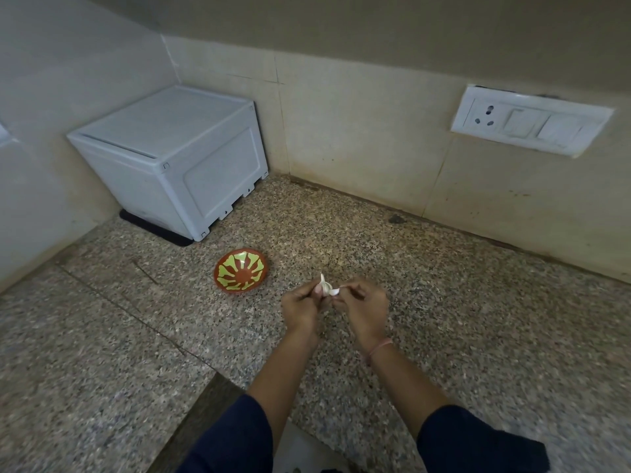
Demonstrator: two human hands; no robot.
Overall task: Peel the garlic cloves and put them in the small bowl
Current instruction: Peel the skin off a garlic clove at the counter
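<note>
**Garlic clove (326, 289) pinched between both hands over the counter (444, 302)**

Garlic clove sits between the fingertips of the two hands, held just above the speckled stone counter. The left hand (302, 307) has its fingers curled round the clove from the left, and a pointed flap of white skin (322, 279) sticks up beside its thumb. The right hand (362, 308) pinches a strip of the papery skin at the clove's right end, its fingers bent in close; it is slightly blurred. A thin pink thread (380, 349) circles the right wrist, and both forearms come out of dark blue sleeves (235, 435) at the bottom edge.

The small bowl (239, 268), reddish-brown with a yellow-green petal pattern inside, stands on the counter near the left hand, to its left and a little farther back. Beyond it, in the corner against the walls, a white plastic box (170, 155) rests on a black mat (153, 230). On the back wall to the right, well apart from the hands, is a white socket-and-switch plate (531, 121).
</note>
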